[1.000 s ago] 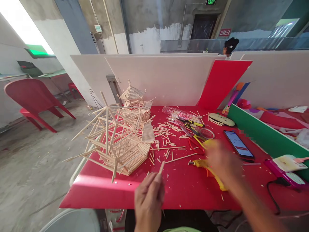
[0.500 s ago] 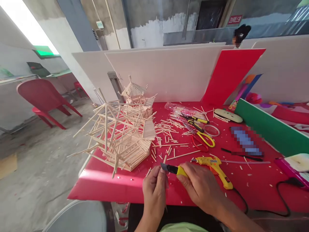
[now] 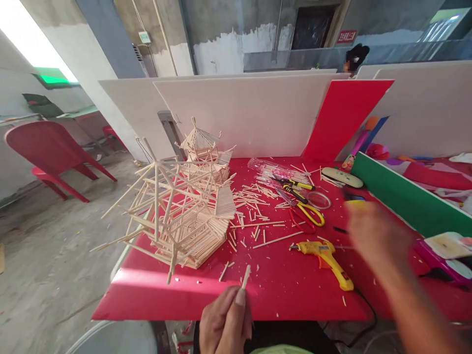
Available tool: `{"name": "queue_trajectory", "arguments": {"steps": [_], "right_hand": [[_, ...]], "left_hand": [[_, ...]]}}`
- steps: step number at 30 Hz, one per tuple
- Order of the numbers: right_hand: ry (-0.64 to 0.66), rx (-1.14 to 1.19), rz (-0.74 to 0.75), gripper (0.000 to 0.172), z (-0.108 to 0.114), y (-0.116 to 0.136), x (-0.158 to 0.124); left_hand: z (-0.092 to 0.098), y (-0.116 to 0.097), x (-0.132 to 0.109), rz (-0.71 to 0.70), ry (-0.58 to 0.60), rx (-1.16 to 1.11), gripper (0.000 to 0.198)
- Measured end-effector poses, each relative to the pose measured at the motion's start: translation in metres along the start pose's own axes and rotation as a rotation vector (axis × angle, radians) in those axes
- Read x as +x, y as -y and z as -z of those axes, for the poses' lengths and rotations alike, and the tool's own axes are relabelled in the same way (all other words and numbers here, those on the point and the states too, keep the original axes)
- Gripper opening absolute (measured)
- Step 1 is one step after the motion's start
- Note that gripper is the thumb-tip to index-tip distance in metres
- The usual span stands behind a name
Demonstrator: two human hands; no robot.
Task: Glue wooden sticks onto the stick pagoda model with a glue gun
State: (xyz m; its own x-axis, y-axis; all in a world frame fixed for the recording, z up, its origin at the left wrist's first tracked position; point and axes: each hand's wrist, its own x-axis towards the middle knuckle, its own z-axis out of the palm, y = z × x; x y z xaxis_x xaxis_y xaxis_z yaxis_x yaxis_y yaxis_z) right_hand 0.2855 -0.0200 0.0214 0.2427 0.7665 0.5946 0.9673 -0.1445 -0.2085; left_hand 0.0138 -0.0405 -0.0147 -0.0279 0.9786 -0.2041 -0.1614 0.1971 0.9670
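Observation:
My left hand [image 3: 225,317] is closed near the table's front edge, pinching a short wooden stick [image 3: 246,276] that points up and away. My right hand [image 3: 376,233], smeared by motion, is over the right side of the red table, closed round the yellow and black cutter [image 3: 356,200]. Behind my left hand, to the left, stands a pagoda-like stick model [image 3: 195,231]. A yellow glue gun [image 3: 326,255] lies between my hands, farther back than my left one. Cut stick pieces [image 3: 250,196] are scattered beside the model.
Pliers [image 3: 295,189], yellow-and-red-handled scissors [image 3: 311,214], a roll of tape [image 3: 319,200] and an oval case [image 3: 342,177] lie at the back. A green board [image 3: 405,196] borders the right. White panels [image 3: 243,113] stand behind; a person's head is beyond.
My right hand has moved away to the right and back with the cutter, leaving the stick. My left hand has come lower and closer, still pinching the stick. The view has shifted slightly.

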Motion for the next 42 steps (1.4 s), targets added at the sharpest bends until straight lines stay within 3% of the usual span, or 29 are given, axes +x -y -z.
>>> {"name": "queue_trajectory", "arguments": {"steps": [2,3,5,7,9,11,13,16,18,20,21,23,25,27,31,36,38,40,42], "right_hand": [[-0.107,-0.157,-0.196,0.042,0.012,-0.013,0.015],[-0.047,-0.191,-0.218,0.044,0.015,-0.011,0.016],[0.192,0.01,-0.112,0.042,0.013,0.009,0.008],[0.352,0.326,-0.027,0.037,0.006,0.04,-0.01],[0.463,0.474,0.046,0.032,0.0,0.071,-0.029],[0.515,0.476,0.138,0.03,-0.004,0.092,-0.046],[0.486,0.418,0.224,0.03,-0.007,0.101,-0.056],[0.372,0.296,0.295,0.033,-0.018,0.088,-0.057],[0.28,0.145,0.201,0.039,-0.025,0.067,-0.047],[0.211,0.013,-0.023,0.044,-0.026,0.046,-0.033],[0.211,0.027,-0.117,0.044,-0.024,0.039,-0.027],[0.289,0.227,-0.166,0.042,-0.016,0.039,-0.021],[0.418,0.436,-0.058,0.036,-0.006,0.054,-0.025],[0.495,0.502,0.103,0.03,-0.001,0.077,-0.036],[0.395,0.385,0.264,0.03,-0.007,0.103,-0.056],[0.301,0.263,0.336,0.034,-0.025,0.085,-0.054],[0.25,0.156,0.266,0.038,-0.028,0.068,-0.046],[0.161,0.021,0.095,0.041,-0.026,0.053,-0.039],[0.137,0.018,-0.003,0.037,-0.018,0.051,-0.037]], "left_hand": [[0.0,0.0,0.001,0.085,-0.036,-0.073,0.044],[-0.003,-0.001,0.003,0.092,-0.019,-0.109,0.043],[-0.009,-0.003,0.008,0.038,0.032,-0.107,0.043],[-0.014,-0.006,0.013,0.017,0.055,-0.062,0.043],[-0.015,-0.008,0.016,0.003,0.058,-0.022,0.042],[-0.014,-0.008,0.016,-0.006,0.057,0.001,0.043],[-0.012,-0.008,0.014,-0.011,0.05,0.018,0.045],[-0.009,-0.007,0.011,-0.022,0.028,0.033,0.045],[-0.006,-0.007,0.008,-0.041,0.0,0.033,0.045],[-0.004,-0.008,0.007,-0.05,-0.016,0.035,0.047],[-0.003,-0.008,0.007,-0.047,-0.012,0.039,0.048],[-0.004,-0.01,0.008,-0.041,0.012,0.049,0.048],[-0.006,-0.011,0.009,-0.05,0.029,0.054,0.047],[-0.009,-0.013,0.01,-0.069,0.024,0.051,0.045],[-0.012,-0.012,0.011,-0.077,-0.009,0.036,0.045],[-0.007,-0.008,0.007,-0.053,-0.03,0.009,0.044],[-0.002,-0.006,0.005,-0.069,-0.056,0.003,0.043],[0.002,-0.005,0.003,-0.085,-0.091,-0.008,0.042],[0.002,-0.005,0.004,-0.063,-0.09,-0.02,0.041]]}}
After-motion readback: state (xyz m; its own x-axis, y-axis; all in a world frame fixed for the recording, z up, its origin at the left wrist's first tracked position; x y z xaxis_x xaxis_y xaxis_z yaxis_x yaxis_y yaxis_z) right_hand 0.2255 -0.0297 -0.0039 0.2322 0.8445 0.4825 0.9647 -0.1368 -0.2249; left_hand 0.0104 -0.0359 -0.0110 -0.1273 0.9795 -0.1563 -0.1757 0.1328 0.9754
